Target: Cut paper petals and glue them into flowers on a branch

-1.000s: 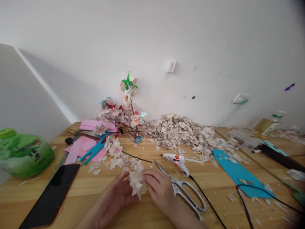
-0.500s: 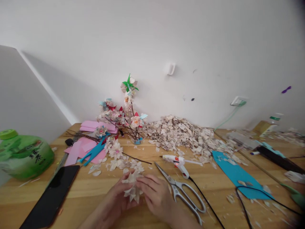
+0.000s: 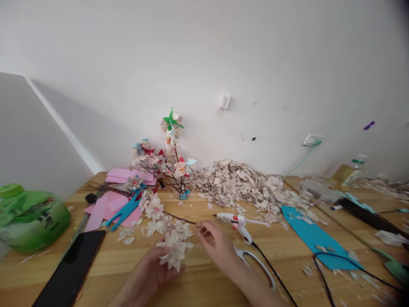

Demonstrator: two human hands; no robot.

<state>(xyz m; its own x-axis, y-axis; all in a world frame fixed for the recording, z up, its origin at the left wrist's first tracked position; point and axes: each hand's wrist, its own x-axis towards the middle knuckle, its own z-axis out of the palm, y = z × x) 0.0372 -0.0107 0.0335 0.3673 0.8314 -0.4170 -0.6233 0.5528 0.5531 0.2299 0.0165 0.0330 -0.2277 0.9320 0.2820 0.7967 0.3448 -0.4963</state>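
Observation:
A pale, many-petalled handmade flower (image 3: 175,251) rests in my left hand (image 3: 153,266), whose fingers curl beneath and behind it, partly hidden by the petals. My right hand (image 3: 217,245) is apart from that flower, with its fingers loosely bent and spread. Its fingertips overlap the end of a thin dark twig (image 3: 179,217); I see no grip on it. Beyond my left hand, another finished flower (image 3: 155,208) with a pink centre lies among loose pale petals (image 3: 153,228). The white glue gun (image 3: 234,221) lies just past my right hand, and my right forearm covers most of the scissors (image 3: 260,264).
A heap of pale flakes (image 3: 243,183) lies against the wall beside several flower-bearing twigs (image 3: 175,153). A blue sheet (image 3: 315,238) and black cable (image 3: 271,264) are on the right. On the left are a phone (image 3: 72,268), green jug (image 3: 35,217) and pink paper (image 3: 128,175).
My right hand has let go of the pale flower and moved right and away from me, now covering much of the scissors. The flower stays in my left hand. The view has shifted slightly.

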